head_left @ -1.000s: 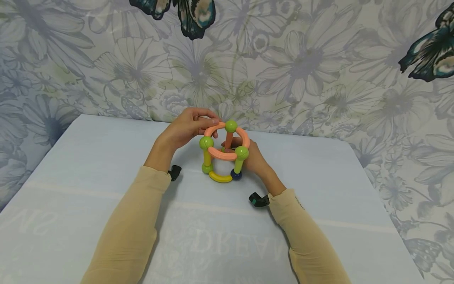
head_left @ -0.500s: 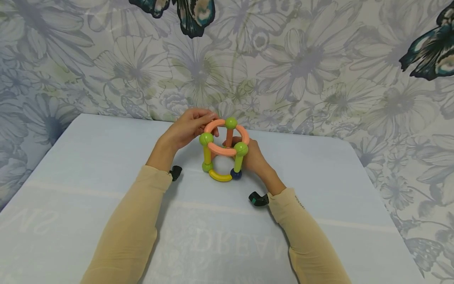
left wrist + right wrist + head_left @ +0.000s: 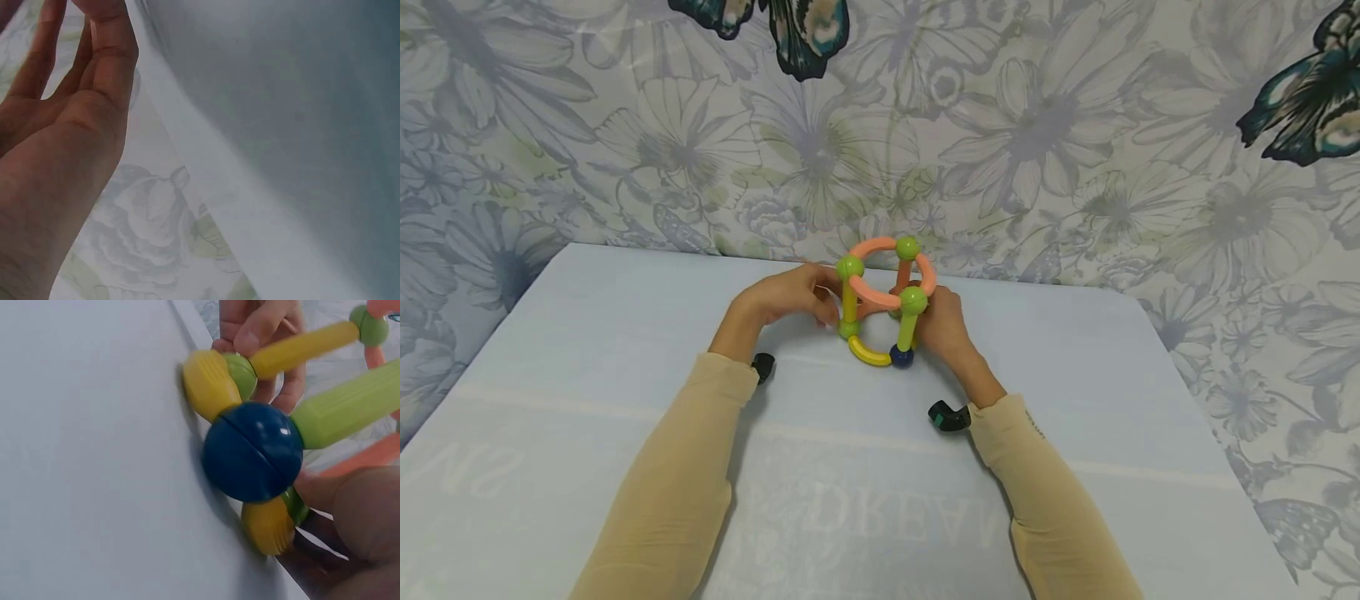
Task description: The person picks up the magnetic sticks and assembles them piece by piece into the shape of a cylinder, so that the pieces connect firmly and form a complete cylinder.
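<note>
A ball-and-stick construction toy (image 3: 908, 329) stands on the table, tilted slightly. Salmon curved sticks (image 3: 874, 295) and green balls form its upper ring; a yellow curved stick (image 3: 869, 353) and a navy ball (image 3: 253, 453) show at its base. My left hand (image 3: 786, 296) is at its lower left, thumb and fingers around the green ball (image 3: 242, 376) under the yellow upright stick (image 3: 306, 349). My right hand (image 3: 945, 325) grips the right rear of the base, its fingertips partly hidden behind the sticks. In the left wrist view, my left fingertips run out of frame.
The white-covered table (image 3: 625, 333) ends at a flowered wall covering (image 3: 1037, 167) just behind the toy. A black wrist camera (image 3: 949, 416) sticks out from my right cuff, and another black camera (image 3: 763, 367) from my left.
My left hand has come down from the upper ring to the lower left of the toy. The toy has shifted slightly away and turned a little. My right hand stays at its right side.
</note>
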### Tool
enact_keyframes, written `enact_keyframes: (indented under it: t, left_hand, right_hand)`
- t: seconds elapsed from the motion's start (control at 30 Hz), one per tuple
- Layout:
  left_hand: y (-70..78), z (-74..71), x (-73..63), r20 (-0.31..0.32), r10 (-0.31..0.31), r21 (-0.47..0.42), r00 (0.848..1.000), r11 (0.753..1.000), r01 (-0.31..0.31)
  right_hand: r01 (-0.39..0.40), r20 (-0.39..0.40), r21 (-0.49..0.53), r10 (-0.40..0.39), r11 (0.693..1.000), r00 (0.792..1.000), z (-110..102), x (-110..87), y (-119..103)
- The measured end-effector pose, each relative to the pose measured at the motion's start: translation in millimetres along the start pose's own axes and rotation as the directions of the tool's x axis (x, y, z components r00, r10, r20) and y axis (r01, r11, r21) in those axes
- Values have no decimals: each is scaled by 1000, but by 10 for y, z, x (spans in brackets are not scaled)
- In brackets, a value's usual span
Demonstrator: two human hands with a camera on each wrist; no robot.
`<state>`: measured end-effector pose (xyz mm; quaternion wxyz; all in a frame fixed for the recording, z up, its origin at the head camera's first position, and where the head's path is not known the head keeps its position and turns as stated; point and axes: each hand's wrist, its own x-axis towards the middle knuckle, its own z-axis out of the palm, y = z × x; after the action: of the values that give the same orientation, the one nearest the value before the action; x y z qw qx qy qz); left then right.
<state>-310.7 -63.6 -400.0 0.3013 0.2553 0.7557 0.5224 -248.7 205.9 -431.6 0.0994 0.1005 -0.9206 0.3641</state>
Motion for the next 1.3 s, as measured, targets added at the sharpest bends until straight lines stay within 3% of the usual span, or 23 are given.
enact_keyframes:
  t: [0.1, 0.2, 0.43, 0.6, 0.77, 1.3]
  left_hand:
    - [15, 85, 47, -24, 6, 93, 1000, 996, -4]
    - [46, 189, 95, -97, 16, 204, 995, 979, 5]
    - [109, 314, 137, -244, 87, 374, 966, 927, 11]
    - [89, 301, 126, -347, 140, 393, 927, 919, 8]
    - [76, 283, 120, -428, 140, 364, 893, 931, 29]
    - [67, 237, 133, -472, 122, 346, 873, 937, 56]
  right_hand:
    - [-42, -68, 21, 43, 999, 997, 3, -11, 47]
    - [-64, -111, 51, 69, 997, 991, 10, -16, 75]
    - [-62, -123, 73, 70, 995, 990, -2, -23, 64]
    - [-40, -74, 64, 45, 997, 996, -17, 0, 37]
    - [15, -5, 52, -15, 999, 1000, -18, 14, 30]
    - [15, 53, 40, -17, 999, 998, -60, 20, 26]
